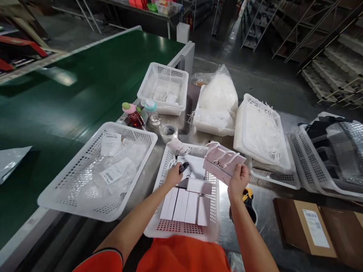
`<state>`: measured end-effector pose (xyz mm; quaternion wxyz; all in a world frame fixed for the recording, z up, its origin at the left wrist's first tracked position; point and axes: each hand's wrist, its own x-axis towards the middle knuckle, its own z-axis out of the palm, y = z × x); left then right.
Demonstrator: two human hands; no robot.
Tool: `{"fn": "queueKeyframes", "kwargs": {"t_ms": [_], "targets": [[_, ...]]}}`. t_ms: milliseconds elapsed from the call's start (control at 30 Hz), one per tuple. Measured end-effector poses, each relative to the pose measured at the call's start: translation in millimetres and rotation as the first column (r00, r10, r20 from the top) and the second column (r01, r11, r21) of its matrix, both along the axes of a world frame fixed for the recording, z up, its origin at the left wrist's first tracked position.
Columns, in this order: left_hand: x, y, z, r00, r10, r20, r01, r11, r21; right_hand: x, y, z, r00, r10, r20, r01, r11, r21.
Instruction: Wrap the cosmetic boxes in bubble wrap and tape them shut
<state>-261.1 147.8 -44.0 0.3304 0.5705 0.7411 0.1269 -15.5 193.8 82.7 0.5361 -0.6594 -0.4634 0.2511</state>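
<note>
My right hand (238, 182) pinches the edge of a pale pink paper gift bag (219, 160) with white cord handles and dark lettering, and holds it over the right rim of a white plastic basket (156, 207). My left hand (173, 175) is closed around a small black device (183, 167) above the same basket. Inside it stand several slim white boxes (181, 204) in a row. Behind them lie a white box (200, 186) on its side and a larger white item (195, 166) with lettering. A tag with print (181, 146) rests at the basket's back left.
Left stands a basket of bubble-wrapped packages (98, 126). Behind are a roll of clear tape (169, 131), two bottles (153, 113) and another basket (184, 88). White filler trays (241, 124) stand back right. A tape dispenser (249, 206) and brown cartons (287, 223) lie right. A green conveyor (93, 71) runs left.
</note>
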Motion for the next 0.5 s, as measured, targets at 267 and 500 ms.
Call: {"fn": "queueKeyframes", "kwargs": {"t_ms": [267,500], "targets": [[-5.1,2.6,-0.3,0.93,0.351,0.111,-0.351,0.936,-0.024,-18.6,19.3,-32.6,0.995,0.098,-0.025,-0.1,0.989,-0.109],[11.3,4.6,1.1,0.827,0.475,0.3,-0.516,0.854,0.071,-25.8,31.6,-39.2,0.976,0.217,0.033,-0.212,0.97,-0.115]]}}
